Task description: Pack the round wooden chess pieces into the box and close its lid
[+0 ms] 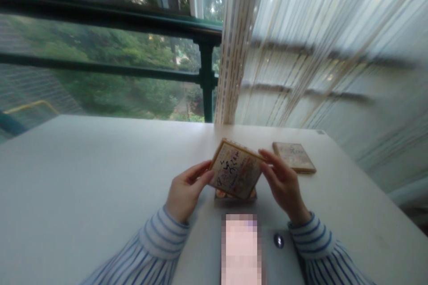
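Observation:
A flat square box lid (238, 170), tan with black brush-like writing and a yellowish edge, is held tilted between my two hands. The fingers and thumb of my left hand (187, 189) pinch its left edge. At the upper right corner, my right hand (282, 182) grips it the same way. Below the lid a small open box (236, 201) stands on the white table, with several round pieces partly showing at its front; the lid hides the rest. To the right of my right hand lies a similar flat square printed piece (294, 158).
A pixelated upright shape (241, 249) covers the front middle of the white table (110, 178). Beneath it lies a pale slab (284, 258) with a dark oval mark. A string curtain (301, 44) and green railing (133, 71) border the table's far side.

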`<state>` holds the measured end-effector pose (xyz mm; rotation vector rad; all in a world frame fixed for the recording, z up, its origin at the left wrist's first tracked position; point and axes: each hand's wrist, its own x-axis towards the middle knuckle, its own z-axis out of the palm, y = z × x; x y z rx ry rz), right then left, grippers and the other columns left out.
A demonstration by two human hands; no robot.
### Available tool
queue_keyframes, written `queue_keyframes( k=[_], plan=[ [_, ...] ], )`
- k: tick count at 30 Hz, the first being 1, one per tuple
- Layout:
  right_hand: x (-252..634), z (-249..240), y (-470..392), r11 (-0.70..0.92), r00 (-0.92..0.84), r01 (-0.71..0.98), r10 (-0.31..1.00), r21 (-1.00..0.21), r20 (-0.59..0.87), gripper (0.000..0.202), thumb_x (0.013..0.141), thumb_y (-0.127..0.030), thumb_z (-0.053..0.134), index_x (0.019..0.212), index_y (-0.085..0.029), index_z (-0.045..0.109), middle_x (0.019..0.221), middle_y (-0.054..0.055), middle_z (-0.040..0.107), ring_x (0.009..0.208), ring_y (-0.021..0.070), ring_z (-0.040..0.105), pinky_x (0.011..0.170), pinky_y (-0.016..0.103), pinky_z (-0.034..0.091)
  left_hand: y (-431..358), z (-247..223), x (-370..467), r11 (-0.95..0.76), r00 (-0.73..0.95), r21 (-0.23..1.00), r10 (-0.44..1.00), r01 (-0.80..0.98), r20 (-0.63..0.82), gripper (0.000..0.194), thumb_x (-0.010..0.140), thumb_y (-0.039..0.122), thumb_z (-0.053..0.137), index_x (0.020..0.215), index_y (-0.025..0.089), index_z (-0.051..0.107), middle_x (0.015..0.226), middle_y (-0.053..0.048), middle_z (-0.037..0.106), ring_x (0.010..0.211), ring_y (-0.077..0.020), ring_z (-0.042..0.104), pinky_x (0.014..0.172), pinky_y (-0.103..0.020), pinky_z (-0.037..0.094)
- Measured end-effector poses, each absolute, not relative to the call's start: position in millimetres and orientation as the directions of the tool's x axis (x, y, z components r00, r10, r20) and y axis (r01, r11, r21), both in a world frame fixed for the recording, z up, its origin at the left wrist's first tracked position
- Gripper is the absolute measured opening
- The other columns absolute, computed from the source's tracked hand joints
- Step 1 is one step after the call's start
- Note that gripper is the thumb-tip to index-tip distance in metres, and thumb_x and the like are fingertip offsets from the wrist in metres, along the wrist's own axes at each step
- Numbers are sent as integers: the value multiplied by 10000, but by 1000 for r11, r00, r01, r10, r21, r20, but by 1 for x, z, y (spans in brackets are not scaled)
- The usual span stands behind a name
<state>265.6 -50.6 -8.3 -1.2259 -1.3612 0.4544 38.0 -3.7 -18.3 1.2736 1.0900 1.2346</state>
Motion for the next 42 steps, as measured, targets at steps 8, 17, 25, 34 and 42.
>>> queue_keyframes(
  k=[8, 17, 25, 34, 42],
  plan=[
    [267, -9, -49, 382, 223, 438, 830, -813, 511, 306, 782, -299, 598, 1077, -220, 613, 949, 63, 671, 731, 169, 623, 633, 314, 535, -6, -11, 40, -66, 11, 994, 998, -85, 67, 364, 612, 292, 738, 953, 176, 690, 965, -63, 698, 886, -214, 640, 848, -329, 501],
    [266, -9, -48, 376, 239, 370, 845, -850, 478, 268, 752, -299, 633, 1007, -217, 641, 940, 54, 684, 789, 182, 641, 658, 314, 554, -8, -7, 41, -100, -52, 993, 994, -64, 97, 350, 627, 306, 727, 956, 190, 690, 964, -46, 699, 879, -210, 643, 841, -314, 507],
    [265, -3, -48, 351, 324, 281, 841, -893, 432, 268, 749, -335, 631, 984, -207, 646, 834, 40, 690, 667, 155, 624, 591, 309, 552, -5, -11, 44, -85, -97, 978, 993, -191, 68, 520, 590, 336, 751, 1061, 152, 626, 1091, -95, 648, 1013, -233, 591, 913, -360, 465],
    [263, -1, -45, 306, 355, 219, 859, -926, 368, 287, 764, -353, 605, 991, -180, 633, 812, 45, 678, 637, 138, 595, 508, 264, 494, -11, -15, 50, 28, 84, 962, 996, -272, -5, 641, 592, 320, 750, 1167, 127, 544, 1188, -148, 582, 1038, -278, 576, 848, -403, 505],
    [261, -4, -44, 293, 332, 154, 884, -944, 329, 323, 751, -356, 623, 1017, -174, 606, 917, 77, 683, 715, 168, 634, 529, 279, 512, -13, -18, 54, 85, 123, 953, 991, -289, -51, 702, 566, 295, 766, 1192, 100, 515, 1128, -172, 614, 999, -280, 595, 825, -415, 515]
  ],
)
